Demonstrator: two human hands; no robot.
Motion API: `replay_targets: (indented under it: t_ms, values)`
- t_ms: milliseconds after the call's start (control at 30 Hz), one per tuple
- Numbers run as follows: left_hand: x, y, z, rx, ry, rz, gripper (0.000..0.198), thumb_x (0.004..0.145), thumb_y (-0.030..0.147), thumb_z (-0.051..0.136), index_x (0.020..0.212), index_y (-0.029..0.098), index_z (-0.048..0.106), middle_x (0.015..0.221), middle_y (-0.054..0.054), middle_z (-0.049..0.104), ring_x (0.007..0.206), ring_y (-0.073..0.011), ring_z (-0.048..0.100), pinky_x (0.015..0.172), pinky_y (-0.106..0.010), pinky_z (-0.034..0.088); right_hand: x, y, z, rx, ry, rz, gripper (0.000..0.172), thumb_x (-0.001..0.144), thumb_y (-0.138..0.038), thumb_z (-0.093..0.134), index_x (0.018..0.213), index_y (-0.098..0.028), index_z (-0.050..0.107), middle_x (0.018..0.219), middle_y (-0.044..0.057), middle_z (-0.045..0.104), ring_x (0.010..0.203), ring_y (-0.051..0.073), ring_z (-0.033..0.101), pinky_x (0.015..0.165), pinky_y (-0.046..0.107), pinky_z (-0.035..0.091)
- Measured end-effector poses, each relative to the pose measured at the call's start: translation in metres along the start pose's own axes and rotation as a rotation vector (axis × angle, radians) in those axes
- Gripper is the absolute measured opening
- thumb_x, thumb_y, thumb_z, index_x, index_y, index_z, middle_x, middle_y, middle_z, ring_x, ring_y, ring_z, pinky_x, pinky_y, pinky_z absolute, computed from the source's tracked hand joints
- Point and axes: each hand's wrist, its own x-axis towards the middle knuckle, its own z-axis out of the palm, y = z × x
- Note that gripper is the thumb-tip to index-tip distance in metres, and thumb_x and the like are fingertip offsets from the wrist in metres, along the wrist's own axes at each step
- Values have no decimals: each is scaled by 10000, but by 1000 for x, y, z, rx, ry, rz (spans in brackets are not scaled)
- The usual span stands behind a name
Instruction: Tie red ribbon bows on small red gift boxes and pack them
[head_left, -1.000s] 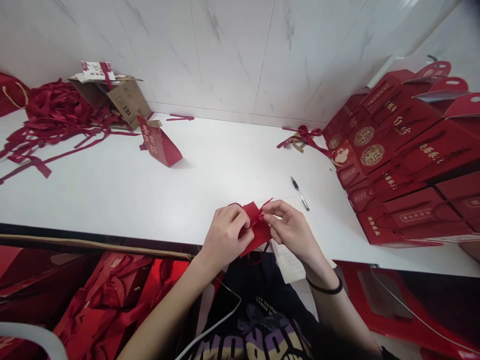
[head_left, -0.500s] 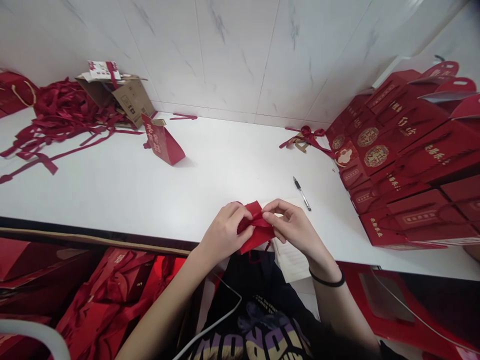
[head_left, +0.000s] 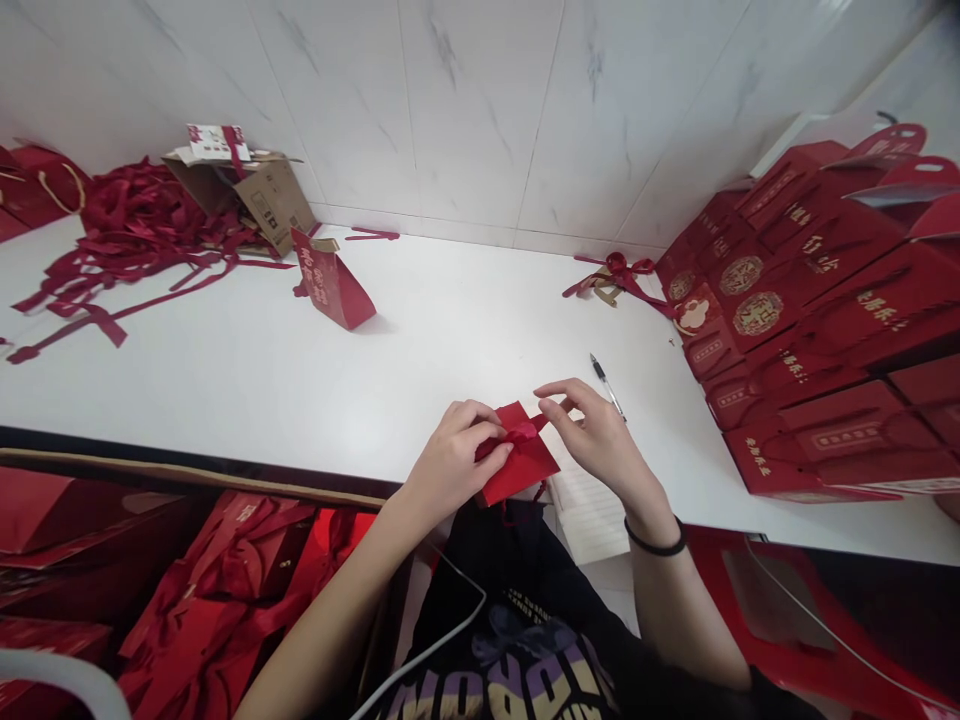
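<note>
A small red paper box point(head_left: 536, 460) lies at the table's front edge, with a shiny red ribbon point(head_left: 523, 432) looped or knotted across its top. My left hand point(head_left: 457, 455) is closed at the box's left side, thumb and fingers pinching the ribbon against it. At the upper right of the box, my right hand point(head_left: 589, 430) has its thumb and fingers bent around the ribbon's tail. The index finger stretches out past the thumb. The ribbon's part beneath my left fingers is hidden.
A pen point(head_left: 606, 385) and a white paper pad point(head_left: 589, 505) lie near my right hand. Stacked red gift boxes point(head_left: 810, 320) fill the right side. A folded red box point(head_left: 334, 280), a ribbon heap point(head_left: 142, 215) and a cardboard box point(head_left: 277, 205) stand at left.
My right hand has moved slightly right and up, away from the middle of the box, drawing the ribbon's tail out. The knot shows more now. My left hand stays at the box.
</note>
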Motion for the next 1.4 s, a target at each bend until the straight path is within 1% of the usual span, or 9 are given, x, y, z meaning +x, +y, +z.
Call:
replay_targets:
  t_ms: [67,133,267,367,467,667,1000,1200,1400]
  values:
    - [0,0,-1,-6,2,1,49,820,160,567,841,170,609,925,-46,573,932,-172,525,824,-354,485,-2,5,-2,-15,-95,16,201,895,-356,492,932,-202,615,936,44,633,786,163,581,657,277,454]
    - [0,0,-2,-5,-3,0,52,805,172,591,857,171,598,926,-44,570,929,-173,523,812,-350,487,-4,9,-3,11,-173,50,223,884,-388,503,838,-195,605,823,27,631,747,161,573,638,270,442]
    - [0,0,-3,25,10,14,36,790,181,610,812,171,584,918,-45,570,917,-177,521,792,-351,491,-11,11,-1,28,-169,146,271,849,-379,525,659,-188,498,641,-7,557,604,135,502,554,250,392]
    - [-1,0,-2,37,40,15,33,807,170,584,775,173,588,909,-44,575,912,-175,525,792,-350,490,-16,9,-2,49,-185,200,276,833,-376,541,640,-186,493,621,-13,545,581,126,477,535,242,369]
    - [-1,-1,0,33,52,-40,50,814,182,583,769,172,603,923,-45,569,933,-174,524,829,-365,481,-24,6,-5,80,-224,248,295,818,-415,560,639,-184,520,617,-9,556,572,125,472,522,237,361]
    - [0,-2,0,2,15,-160,61,803,194,601,749,183,628,972,-45,547,992,-192,517,883,-424,462,-37,0,-6,135,-257,336,302,795,-410,585,611,-186,499,525,-25,524,489,113,467,475,222,339]
    - [2,-2,0,-10,14,-144,72,790,172,604,721,182,620,947,-39,530,959,-182,528,854,-401,476,-42,4,-11,162,-296,368,322,786,-439,567,602,-189,480,506,-24,508,479,117,462,467,224,334]
    - [2,-1,-1,-29,0,-180,70,786,174,603,720,179,627,950,-40,530,958,-178,535,864,-389,479,-47,7,-18,155,-334,405,329,786,-457,563,616,-188,480,516,-26,500,481,113,443,470,224,320]
    - [3,-1,-1,-54,-20,-222,88,789,197,603,709,179,635,955,-41,528,957,-176,535,868,-381,474,-52,12,-26,141,-360,375,280,814,-411,537,653,-182,529,577,-2,543,536,128,491,506,236,362]
